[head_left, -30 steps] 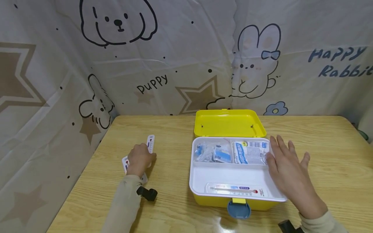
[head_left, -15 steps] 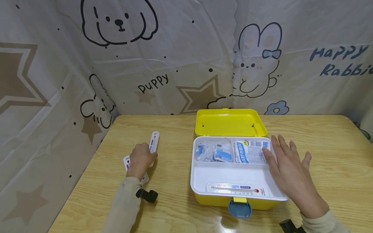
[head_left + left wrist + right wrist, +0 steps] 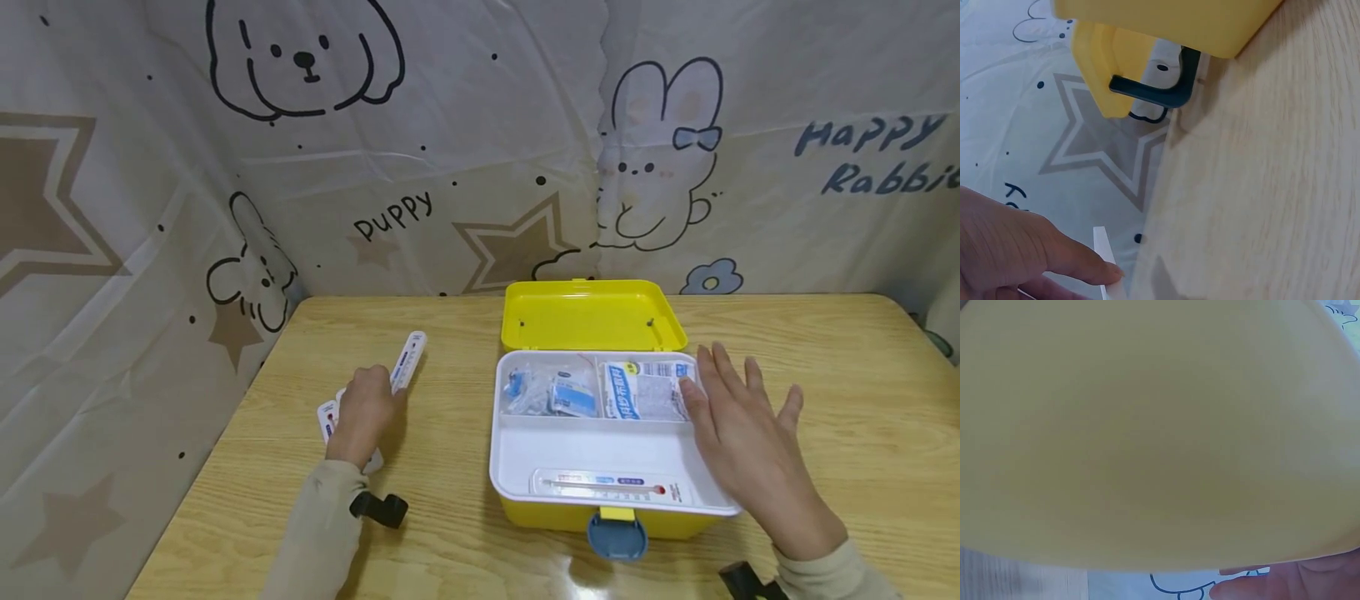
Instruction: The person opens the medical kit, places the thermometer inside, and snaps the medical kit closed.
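Note:
At the left of the table, my left hand (image 3: 365,414) pinches a cased thermometer (image 3: 408,360) between thumb and fingers, its far end pointing away and to the right. In the left wrist view the thumb presses the white case (image 3: 1105,250) edge-on. Beneath that hand more thermometer cases (image 3: 327,420) lie on the table, partly hidden. My right hand (image 3: 746,446), fingers straight and spread, rests along the right rim of the yellow medicine box (image 3: 540,515). Another thermometer (image 3: 611,487) lies in the front compartment of the box's white tray (image 3: 585,446).
The tray's rear compartments hold a clear plastic bag (image 3: 547,395) of small items and a gauze packet (image 3: 630,392). The yellow lid (image 3: 588,317) lies open behind, and a blue-grey latch (image 3: 617,537) hangs in front. A printed cloth (image 3: 450,100) stands behind the wooden table (image 3: 450,517).
The thermometer in my left hand has swung clockwise, its far end shifting to the right and slightly away. My right hand stays at the box's rim.

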{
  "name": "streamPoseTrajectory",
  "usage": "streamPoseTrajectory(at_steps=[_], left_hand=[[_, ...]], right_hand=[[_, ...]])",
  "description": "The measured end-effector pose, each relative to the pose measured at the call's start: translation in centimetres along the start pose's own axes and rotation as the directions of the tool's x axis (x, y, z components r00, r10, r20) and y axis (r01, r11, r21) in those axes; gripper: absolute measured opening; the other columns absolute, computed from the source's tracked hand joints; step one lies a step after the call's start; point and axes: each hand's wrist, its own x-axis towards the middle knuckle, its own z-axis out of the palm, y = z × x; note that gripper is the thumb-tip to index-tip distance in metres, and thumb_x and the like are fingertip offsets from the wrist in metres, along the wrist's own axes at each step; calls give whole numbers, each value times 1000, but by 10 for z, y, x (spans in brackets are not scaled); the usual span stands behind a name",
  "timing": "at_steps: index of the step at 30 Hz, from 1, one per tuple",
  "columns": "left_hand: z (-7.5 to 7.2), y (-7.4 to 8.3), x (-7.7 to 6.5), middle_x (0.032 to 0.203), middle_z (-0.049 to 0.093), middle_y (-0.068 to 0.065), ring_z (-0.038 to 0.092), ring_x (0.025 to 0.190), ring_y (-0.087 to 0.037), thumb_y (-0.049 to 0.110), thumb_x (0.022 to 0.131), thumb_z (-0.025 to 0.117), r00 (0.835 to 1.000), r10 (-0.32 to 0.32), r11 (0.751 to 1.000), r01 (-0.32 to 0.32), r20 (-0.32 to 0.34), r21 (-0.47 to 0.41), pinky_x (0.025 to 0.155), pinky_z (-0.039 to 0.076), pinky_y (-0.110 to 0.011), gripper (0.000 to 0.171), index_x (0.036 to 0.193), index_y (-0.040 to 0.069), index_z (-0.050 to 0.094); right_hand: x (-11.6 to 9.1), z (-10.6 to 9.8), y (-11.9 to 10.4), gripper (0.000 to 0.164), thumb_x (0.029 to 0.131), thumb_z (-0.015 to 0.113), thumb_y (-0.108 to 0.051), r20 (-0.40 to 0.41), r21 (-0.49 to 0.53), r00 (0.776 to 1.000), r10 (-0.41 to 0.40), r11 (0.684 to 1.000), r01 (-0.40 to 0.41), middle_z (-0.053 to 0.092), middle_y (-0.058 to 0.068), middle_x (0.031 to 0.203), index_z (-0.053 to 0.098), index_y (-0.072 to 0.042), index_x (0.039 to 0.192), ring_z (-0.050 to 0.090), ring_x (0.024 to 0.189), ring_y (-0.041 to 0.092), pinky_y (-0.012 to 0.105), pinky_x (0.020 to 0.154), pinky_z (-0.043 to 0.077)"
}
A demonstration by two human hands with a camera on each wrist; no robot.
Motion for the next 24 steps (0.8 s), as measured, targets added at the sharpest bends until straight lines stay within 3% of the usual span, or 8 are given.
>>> streamPoseTrajectory(at_steps=[6, 14, 19, 24], left_hand=[[-6, 7, -7, 69, 55, -15, 48, 53, -20, 11, 89, 67, 989, 83, 997, -82, -122, 11, 40, 37, -27, 23, 84, -10, 59], [-25, 32, -25, 79, 59, -18, 52, 61, -22, 12, 89, 69, 951, 206, 978, -204, -232, 33, 50, 46, -33, 25, 96, -11, 62], [-40, 52, -42, 91, 62, -19, 56, 70, -24, 12, 89, 70, 923, 296, 955, -294, -247, 47, 58, 51, -36, 32, 110, -11, 62], [-49, 74, -59, 99, 63, -20, 60, 78, -26, 12, 88, 71, 898, 374, 927, -366, -233, 80, 65, 54, -39, 34, 113, -10, 62]], right_hand=[[-1, -1, 2, 61, 106, 27, -34, -29, -33, 998, -58, 998, 57, 13, 33, 153, 20, 11, 147, 4, 142, 48, 59, 111, -17], [-1, -2, 2, 63, 106, 28, -32, -31, -29, 997, -72, 997, 71, 6, 33, 153, 12, 14, 147, 3, 142, 48, 52, 115, -12], [-1, -1, 1, 61, 106, 31, -27, -24, -20, 998, -52, 998, 52, 5, 33, 153, 11, 15, 147, 1, 143, 46, 51, 116, -10], [-2, 0, -1, 60, 105, 32, -23, -26, -12, 999, -46, 999, 45, 4, 32, 154, 12, 16, 146, 1, 143, 45, 48, 117, -9]])
